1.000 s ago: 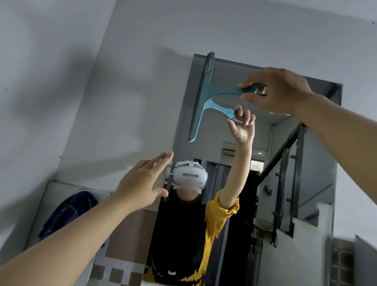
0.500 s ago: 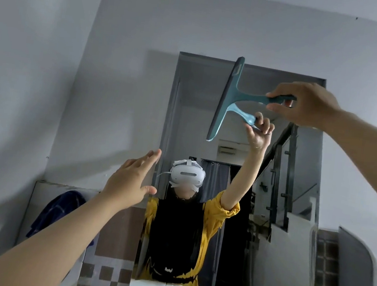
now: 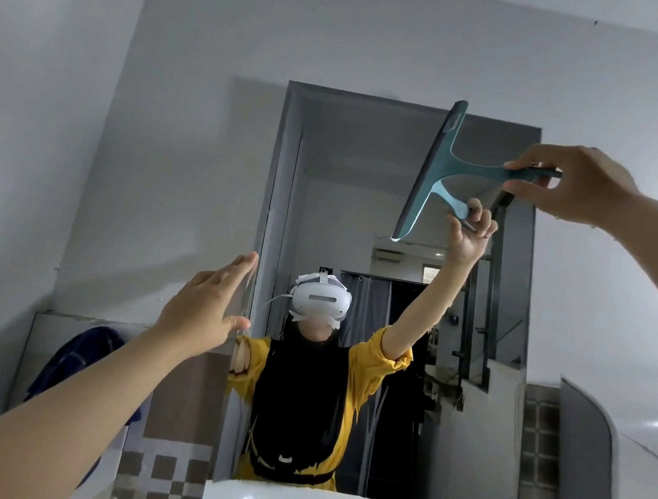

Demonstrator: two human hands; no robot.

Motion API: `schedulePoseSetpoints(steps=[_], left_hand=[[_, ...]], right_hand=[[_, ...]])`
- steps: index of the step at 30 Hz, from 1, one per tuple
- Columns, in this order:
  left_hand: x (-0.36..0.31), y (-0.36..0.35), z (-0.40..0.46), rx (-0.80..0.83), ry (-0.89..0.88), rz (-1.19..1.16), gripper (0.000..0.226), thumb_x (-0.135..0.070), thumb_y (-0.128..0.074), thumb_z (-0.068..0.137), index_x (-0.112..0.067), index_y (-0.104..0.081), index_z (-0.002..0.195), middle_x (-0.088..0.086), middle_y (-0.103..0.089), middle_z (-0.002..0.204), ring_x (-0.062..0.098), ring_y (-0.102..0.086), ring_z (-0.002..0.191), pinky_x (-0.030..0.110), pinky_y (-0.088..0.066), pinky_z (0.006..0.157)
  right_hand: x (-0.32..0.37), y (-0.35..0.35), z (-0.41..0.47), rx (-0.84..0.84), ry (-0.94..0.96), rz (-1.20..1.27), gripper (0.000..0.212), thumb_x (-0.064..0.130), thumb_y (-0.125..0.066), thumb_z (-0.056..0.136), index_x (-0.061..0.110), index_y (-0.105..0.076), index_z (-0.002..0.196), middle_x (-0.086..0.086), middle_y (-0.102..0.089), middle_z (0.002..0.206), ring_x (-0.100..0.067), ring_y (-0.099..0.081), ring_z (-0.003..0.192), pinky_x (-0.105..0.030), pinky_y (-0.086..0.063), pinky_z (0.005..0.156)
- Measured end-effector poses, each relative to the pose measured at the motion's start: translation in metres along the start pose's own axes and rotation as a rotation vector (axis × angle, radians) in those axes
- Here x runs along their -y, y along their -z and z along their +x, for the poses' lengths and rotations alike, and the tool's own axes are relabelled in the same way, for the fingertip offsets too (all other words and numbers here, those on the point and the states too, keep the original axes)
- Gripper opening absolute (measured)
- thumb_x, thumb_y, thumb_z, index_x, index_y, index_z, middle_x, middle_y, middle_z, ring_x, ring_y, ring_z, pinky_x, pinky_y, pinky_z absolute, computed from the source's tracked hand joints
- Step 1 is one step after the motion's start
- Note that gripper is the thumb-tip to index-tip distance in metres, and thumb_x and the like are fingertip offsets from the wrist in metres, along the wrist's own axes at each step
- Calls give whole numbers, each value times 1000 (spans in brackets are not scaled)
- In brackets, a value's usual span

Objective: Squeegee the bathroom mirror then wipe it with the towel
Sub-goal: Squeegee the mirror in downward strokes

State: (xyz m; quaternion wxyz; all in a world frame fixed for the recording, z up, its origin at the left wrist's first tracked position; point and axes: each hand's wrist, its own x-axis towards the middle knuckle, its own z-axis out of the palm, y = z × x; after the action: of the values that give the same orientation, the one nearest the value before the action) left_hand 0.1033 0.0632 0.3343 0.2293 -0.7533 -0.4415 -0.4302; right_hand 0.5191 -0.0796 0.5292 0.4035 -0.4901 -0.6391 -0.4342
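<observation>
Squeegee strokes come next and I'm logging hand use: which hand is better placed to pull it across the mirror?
The right hand. It grips the squeegee by the handle, blade upright near the mirror's top. The left hand is open, holds nothing, at the mirror's left edge.

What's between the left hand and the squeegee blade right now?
Only bare mirror glass, in the head view. The left hand rests open at the mirror's left edge; the squeegee, held by the right hand, stands at upper right.
</observation>
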Motion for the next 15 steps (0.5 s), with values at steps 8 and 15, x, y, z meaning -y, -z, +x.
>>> schedulePoseSetpoints(steps=[8, 15], left_hand=[[1, -1, 1, 7, 15, -4, 102, -31, -71, 78, -35, 3, 147, -7, -19, 157, 27, -33, 133, 45, -44, 100], [0, -5, 2, 0, 23, 41, 108, -28, -75, 74, -33, 5, 147, 0, -22, 156, 33, -40, 131, 51, -41, 102]], right_hand=[[-34, 19, -31, 16, -160, -4, 16, 46, -66, 85, 35, -64, 96, -3, -67, 77, -23, -61, 57, -31, -51, 56], [-36, 15, -47, -6, -265, 33, 16, 44, -65, 86, 32, -65, 97, -4, -66, 69, -24, -62, 55, -33, -54, 53]])
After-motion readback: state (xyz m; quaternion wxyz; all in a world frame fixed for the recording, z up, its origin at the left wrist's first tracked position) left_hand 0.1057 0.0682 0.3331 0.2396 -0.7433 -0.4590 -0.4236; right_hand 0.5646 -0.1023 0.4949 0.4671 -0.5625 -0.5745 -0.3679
